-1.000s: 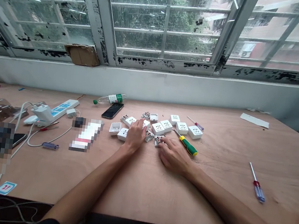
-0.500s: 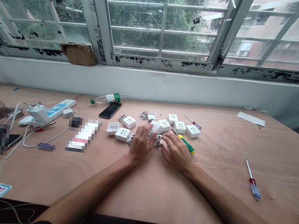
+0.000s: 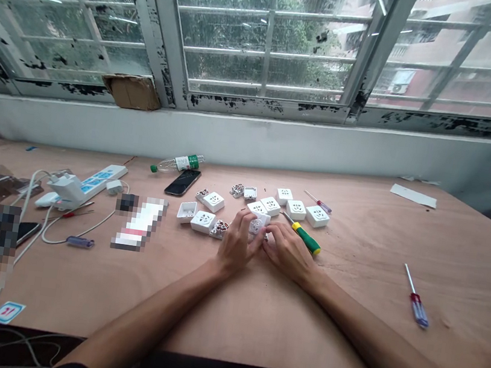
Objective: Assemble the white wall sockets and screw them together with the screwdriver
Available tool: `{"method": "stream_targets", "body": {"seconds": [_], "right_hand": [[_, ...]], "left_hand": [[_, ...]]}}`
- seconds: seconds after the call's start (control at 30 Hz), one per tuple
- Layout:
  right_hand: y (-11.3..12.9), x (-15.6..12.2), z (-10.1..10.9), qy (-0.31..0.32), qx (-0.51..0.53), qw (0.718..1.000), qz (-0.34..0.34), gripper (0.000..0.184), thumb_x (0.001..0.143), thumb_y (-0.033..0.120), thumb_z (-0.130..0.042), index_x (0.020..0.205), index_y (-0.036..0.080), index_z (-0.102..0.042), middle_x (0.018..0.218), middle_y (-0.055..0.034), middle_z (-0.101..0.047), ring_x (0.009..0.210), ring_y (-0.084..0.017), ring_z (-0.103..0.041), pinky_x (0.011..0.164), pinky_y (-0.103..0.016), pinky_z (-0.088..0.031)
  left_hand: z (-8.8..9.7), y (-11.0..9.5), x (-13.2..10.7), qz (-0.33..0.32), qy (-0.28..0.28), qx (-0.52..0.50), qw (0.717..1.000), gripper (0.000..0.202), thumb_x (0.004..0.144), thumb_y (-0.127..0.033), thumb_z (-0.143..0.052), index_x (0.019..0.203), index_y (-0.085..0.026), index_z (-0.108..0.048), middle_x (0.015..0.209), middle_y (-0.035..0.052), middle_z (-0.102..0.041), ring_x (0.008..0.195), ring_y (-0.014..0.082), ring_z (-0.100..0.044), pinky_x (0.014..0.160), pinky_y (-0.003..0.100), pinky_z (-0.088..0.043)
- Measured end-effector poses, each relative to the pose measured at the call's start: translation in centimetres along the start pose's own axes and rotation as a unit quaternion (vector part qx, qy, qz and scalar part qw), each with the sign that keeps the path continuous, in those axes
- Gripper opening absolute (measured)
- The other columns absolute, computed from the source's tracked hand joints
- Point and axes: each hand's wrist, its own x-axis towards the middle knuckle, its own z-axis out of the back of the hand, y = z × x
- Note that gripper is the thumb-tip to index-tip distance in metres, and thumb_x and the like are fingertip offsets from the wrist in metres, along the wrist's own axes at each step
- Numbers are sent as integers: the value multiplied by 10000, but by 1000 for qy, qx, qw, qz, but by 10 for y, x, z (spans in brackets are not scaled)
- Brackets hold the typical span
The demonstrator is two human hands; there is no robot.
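Both my hands meet at the middle of the wooden table (image 3: 345, 320). My left hand (image 3: 236, 247) is closed on a small white socket block (image 3: 256, 226), tilted up between the hands. My right hand (image 3: 288, 250) curls its fingers against the same block from the right. Several white socket blocks (image 3: 295, 209) lie in a loose row just beyond the hands. A socket block (image 3: 202, 220) and an open white shell (image 3: 187, 211) sit to the left. A green and yellow screwdriver (image 3: 304, 237) lies right behind my right hand.
A blue and red screwdriver (image 3: 416, 299) lies at the right. A small red screwdriver (image 3: 318, 203), a black phone (image 3: 182, 181) and a lying bottle (image 3: 178, 163) are further back. A white power strip (image 3: 91, 179), cables and a blurred box fill the left.
My left hand moved right from the left sockets, picked up a white socket block and brought it in front of me. My right hand closed in on it.
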Motion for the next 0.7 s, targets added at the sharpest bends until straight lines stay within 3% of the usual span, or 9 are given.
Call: {"method": "stream_targets", "body": {"seconds": [0.3,0.7], "right_hand": [[-6,-3,-3,-30,10,999,-30,190,975,231,-441,1140,147,-483,976,-147,-673,880,-264,-663,737,-405,-540],[-16,-6,-9,-2,-11,999,-39,243,989,185,-367,1150,122,-538,996,-172,-702,903,-280,-683,757,-416,-545]], "left_hand": [[-1,-4,-2,-10,-4,-10,1000,248,938,-204,-528,1163,-201,-422,1182,122,-552,1156,229,-579,941,390,-565],[-5,-2,-3,12,14,-10,1000,315,929,-159,-509,1213,-206,-379,1226,128,-509,1127,227,-582,885,385,-603]]}}
